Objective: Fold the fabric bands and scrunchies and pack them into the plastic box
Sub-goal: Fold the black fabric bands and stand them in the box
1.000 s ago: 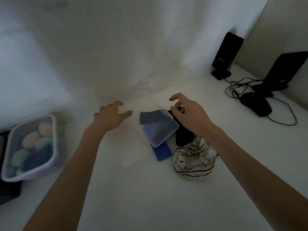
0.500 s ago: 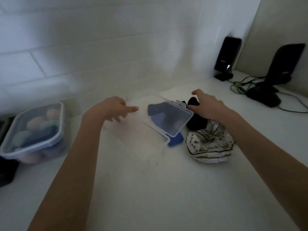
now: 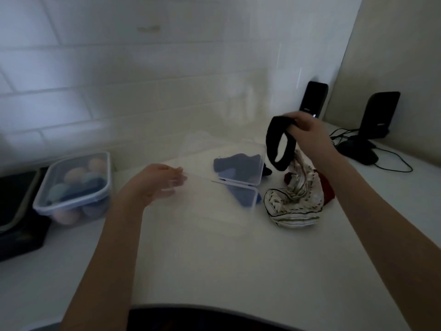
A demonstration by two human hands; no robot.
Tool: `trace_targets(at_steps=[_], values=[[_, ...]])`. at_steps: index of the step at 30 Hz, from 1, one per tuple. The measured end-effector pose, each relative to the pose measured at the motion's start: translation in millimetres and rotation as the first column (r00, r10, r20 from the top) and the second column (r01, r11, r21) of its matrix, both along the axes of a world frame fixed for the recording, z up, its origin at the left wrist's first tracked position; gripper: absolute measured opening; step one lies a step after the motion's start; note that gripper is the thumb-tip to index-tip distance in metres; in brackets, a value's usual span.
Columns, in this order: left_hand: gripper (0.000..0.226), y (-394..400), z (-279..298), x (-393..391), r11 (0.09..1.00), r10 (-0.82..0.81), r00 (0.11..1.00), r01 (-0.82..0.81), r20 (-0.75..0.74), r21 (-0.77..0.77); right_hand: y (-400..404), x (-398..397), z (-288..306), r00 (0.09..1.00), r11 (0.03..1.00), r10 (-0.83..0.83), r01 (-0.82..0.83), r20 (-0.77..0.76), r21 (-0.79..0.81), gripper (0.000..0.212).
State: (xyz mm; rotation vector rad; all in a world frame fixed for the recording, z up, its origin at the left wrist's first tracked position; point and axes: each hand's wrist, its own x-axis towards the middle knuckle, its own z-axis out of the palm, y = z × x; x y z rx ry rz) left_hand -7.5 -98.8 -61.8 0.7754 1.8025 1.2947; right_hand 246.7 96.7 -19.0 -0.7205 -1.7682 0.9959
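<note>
Now the right hand (image 3: 307, 130) is raised above the surface (image 3: 214, 259), fingers curled round the top of a black fabric band (image 3: 278, 144). The band hangs as a limp open loop, its lower end just above the striped scrunchie (image 3: 293, 206). Whether the two touch is hard to tell in the dim light.

Left hand (image 3: 157, 183): fingers spread and relaxed at the near left edge of the clear plastic box (image 3: 238, 168); contact is not certain, and motion blur hides the edge.

Box: transparent, hinged lid tilted up, dark blue fabric (image 3: 236, 163) seen through it. Whether that fabric lies inside or behind the box is unclear.

A red item (image 3: 327, 192) peeks out from behind the scrunchie, partly hidden.

Handling judgement:
- Band looks light, soft and stretchy, with no stiffness. It will sag and twist from a single pinch, so a second hold at the hanging end is likely needed to fold it flat.
- Scrunchie looks bulky and ruffled, springy when pressed. Best gathered whole in the palm, not picked up by one frill.
- Box looks thin and light, apt to slide on the smooth surface. One hand on its rim should steady it while packing.

Elsewhere: a lidded container (image 3: 74, 185) of pale rounded items to the left; two black speakers (image 3: 312, 99) and cables at the far right.
</note>
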Motion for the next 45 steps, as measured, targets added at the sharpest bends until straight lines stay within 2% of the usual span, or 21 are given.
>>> trace_targets(at_steps=[2, 5, 7, 9, 10, 12, 14, 15, 16, 18, 20, 22, 25, 28, 31, 35, 39, 42, 45], values=[[0.005, 0, -6, 12, 0.999, 0.034, 0.999, -0.034, -0.008, -0.005, -8, 6, 13, 0.99, 0.996, 0.094, -0.094, -0.105, 0.013, 0.03], [0.007, 5, -18, 34, 0.994, 0.11, 0.99, -0.109, -0.092, 0.013, -22, 10, 26, 0.894, 0.945, 0.235, -0.303, -0.381, -0.127, 0.032], [0.017, 10, -21, 51, 0.984, 0.179, 0.977, -0.176, -0.113, 0.039, -34, 2, 28, 0.828, 0.894, 0.298, -0.416, -0.475, -0.165, 0.028], [0.017, 12, -19, 69, 0.975, 0.224, 0.95, -0.218, -0.216, 0.049, -47, -12, 21, 0.777, 0.828, 0.363, -0.522, -0.514, -0.203, 0.032], [0.02, 11, -18, 78, 0.971, 0.239, 0.925, -0.232, -0.295, 0.058, -52, -19, 15, 0.781, 0.816, 0.393, -0.54, -0.485, -0.209, 0.037], [0.029, 7, -16, 91, 0.956, 0.29, 0.822, -0.227, -0.49, 0.187, -58, -30, 1, 0.865, 0.867, 0.395, -0.462, -0.309, -0.186, 0.046], [0.031, 5, -10, 97, 0.924, 0.335, 0.69, -0.108, -0.641, 0.367, -61, -37, -11, 0.923, 0.909, 0.349, -0.376, -0.163, -0.18, 0.049], [0.03, 6, -5, 98, 0.913, 0.305, 0.693, -0.017, -0.653, 0.408, -64, -39, -14, 0.932, 0.914, 0.334, -0.357, -0.143, -0.192, 0.047], [0.031, 9, 1, 98, 0.915, 0.219, 0.753, 0.063, -0.62, 0.399, -66, -41, -15, 0.936, 0.917, 0.323, -0.346, -0.138, -0.199, 0.042], [0.048, 18, 13, 95, 0.933, -0.066, 0.886, 0.218, -0.46, 0.288, -67, -43, -16, 0.945, 0.928, 0.296, -0.32, -0.142, -0.193, 0.036], [0.069, 30, 20, 88, 0.918, -0.253, 0.907, 0.335, -0.337, 0.213, -65, -44, -18, 0.959, 0.947, 0.242, -0.266, -0.145, -0.181, 0.036], [0.067, 41, 21, 81, 0.899, -0.331, 0.897, 0.394, -0.292, 0.191, -63, -43, -20, 0.968, 0.952, 0.201, -0.229, -0.147, -0.204, 0.034], [0.046, 51, 19, 75, 0.881, -0.376, 0.873, 0.441, -0.312, 0.172, -63, -45, -25, 0.969, 0.942, 0.194, -0.227, -0.152, -0.247, 0.032], [0.022, 56, 12, 73, 0.885, -0.31, 0.897, 0.394, -0.316, 0.249, -65, -49, -29, 0.964, 0.933, 0.197, -0.24, -0.179, -0.27, 0.033], [0.012, 58, 7, 72, 0.872, -0.277, 0.915, 0.367, -0.292, 0.324, -66, -49, -31, 0.951, 0.903, 0.217, -0.28, -0.219, -0.325, 0.031], [0.011, 57, 6, 75, 0.86, -0.264, 0.938, 0.334, -0.223, 0.387, -70, -48, -30, 0.933, 0.88, 0.274, -0.341, -0.232, -0.332, 0.021], [0.02, 55, 6, 77, 0.853, -0.362, 0.927, 0.372, -0.099, 0.365, -71, -50, -40, 0.961, 0.946, 0.275, -0.274, -0.019, -0.173, 0.012], [0.029, 52, 7, 74, 0.809, -0.487, 0.874, 0.45, 0.001, 0.377, -70, -47, -38, 0.973, 0.96, 0.218, -0.228, -0.076, -0.164, 0.015], [0.043, 49, 8, 75, 0.767, -0.542, 0.83, 0.551, -0.127, 0.329, -69, -44, -36, 0.977, 0.973, 0.179, -0.193, -0.113, -0.13, 0.015]])
